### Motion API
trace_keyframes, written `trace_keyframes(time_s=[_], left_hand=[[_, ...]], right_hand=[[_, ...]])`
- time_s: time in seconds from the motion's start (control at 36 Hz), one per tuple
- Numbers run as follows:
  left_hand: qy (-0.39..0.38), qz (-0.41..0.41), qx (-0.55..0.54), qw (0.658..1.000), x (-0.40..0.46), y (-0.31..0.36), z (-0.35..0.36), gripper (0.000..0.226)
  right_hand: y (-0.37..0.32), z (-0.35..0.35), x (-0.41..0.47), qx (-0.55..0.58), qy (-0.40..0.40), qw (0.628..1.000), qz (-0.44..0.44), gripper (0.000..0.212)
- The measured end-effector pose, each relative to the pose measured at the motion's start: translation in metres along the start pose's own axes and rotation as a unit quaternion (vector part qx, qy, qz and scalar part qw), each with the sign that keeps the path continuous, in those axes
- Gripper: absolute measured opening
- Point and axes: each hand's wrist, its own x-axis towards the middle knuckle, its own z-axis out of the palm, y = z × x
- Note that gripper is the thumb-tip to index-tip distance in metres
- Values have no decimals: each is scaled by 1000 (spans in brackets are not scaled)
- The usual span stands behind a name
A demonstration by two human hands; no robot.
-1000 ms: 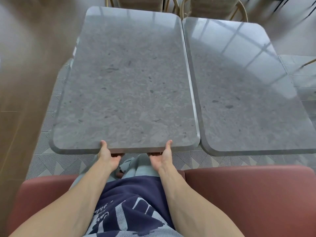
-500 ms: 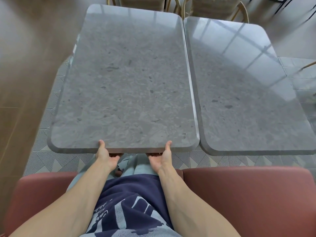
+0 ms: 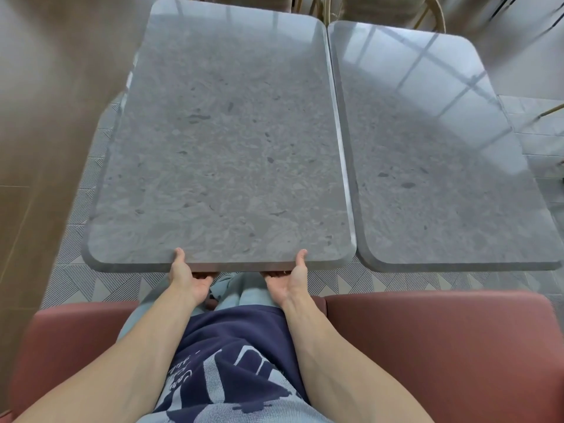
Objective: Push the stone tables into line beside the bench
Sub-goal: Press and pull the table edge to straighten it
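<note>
Fingers of both hands point(image 3: 238, 276) under left table point(image 3: 219, 141)

Only illegible pale script on the navy shirt point(image 3: 232, 361)

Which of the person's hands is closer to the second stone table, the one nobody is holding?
Right. The right hand grips the held table near the corner beside the second table; the left hand grips farther away.

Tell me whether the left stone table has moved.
Yes, slightly toward the bench: the left stone table near edge now sits about level with the right table edge.
</note>
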Motion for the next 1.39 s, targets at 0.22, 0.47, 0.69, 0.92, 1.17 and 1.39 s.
trace_keyframes(time_s=[0.22, 0.47, 0.69, 0.92, 1.17, 1.39], left_hand=[[-1, -10, -1, 1000, -4, 0, 0, 62], [17, -24, -13, 999, -12, 4, 7, 53], [63, -72, -22, 995, -18, 16, 15, 53], [134, -169, 83, 973, -26, 46, 31, 31], [283, -212, 199, 914, -44, 86, 84, 40], [35, -30, 277, 960, -23, 147, 153, 20]], right_hand=[[0, 0, -4, 3, 1, 1000, 2, 65], [0, 0, -2, 1, 9, 1000, 5, 66], [-2, 2, 2, 3, 31, 999, 12, 67], [-6, 19, 6, -76, 137, 987, 25, 74], [-43, 41, 0, -516, 249, 812, 114, 81], [-14, 180, 25, -552, 80, 829, -38, 26]])
